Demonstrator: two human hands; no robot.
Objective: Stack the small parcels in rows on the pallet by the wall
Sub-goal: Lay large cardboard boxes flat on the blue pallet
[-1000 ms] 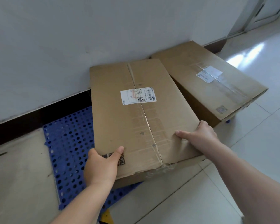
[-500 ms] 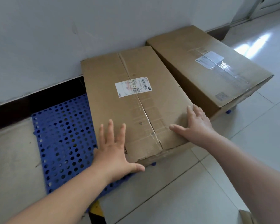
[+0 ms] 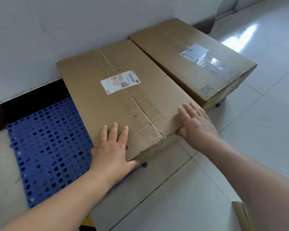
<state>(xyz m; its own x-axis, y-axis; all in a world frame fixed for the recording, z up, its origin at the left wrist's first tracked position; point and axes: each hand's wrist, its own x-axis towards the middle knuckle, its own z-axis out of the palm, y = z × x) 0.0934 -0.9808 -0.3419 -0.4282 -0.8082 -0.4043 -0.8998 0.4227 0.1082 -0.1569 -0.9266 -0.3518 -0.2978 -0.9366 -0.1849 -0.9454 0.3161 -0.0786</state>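
A long brown cardboard parcel [image 3: 97,97] with a white label lies flat on the blue perforated pallet [image 3: 47,147] against the wall. My left hand [image 3: 113,147] rests flat on its near left corner, fingers straight, thumb down the front face. My right hand [image 3: 197,124] lies flat on the near right corner, thumb under the front edge. A second, larger taped parcel [image 3: 190,52] sits right beside it on the pallet, touching along its long side.
The white wall [image 3: 73,30] with a dark skirting board runs behind the pallet. Pale floor tiles [image 3: 257,139] stretch to the right and front. The corner of another cardboard box [image 3: 245,215] shows at the bottom right. Bare pallet surface lies left of the parcel.
The parcel was tilted and gripped at its near edge; it now lies flat beside the other parcel. Both hands opened and now rest flat on its near corners.
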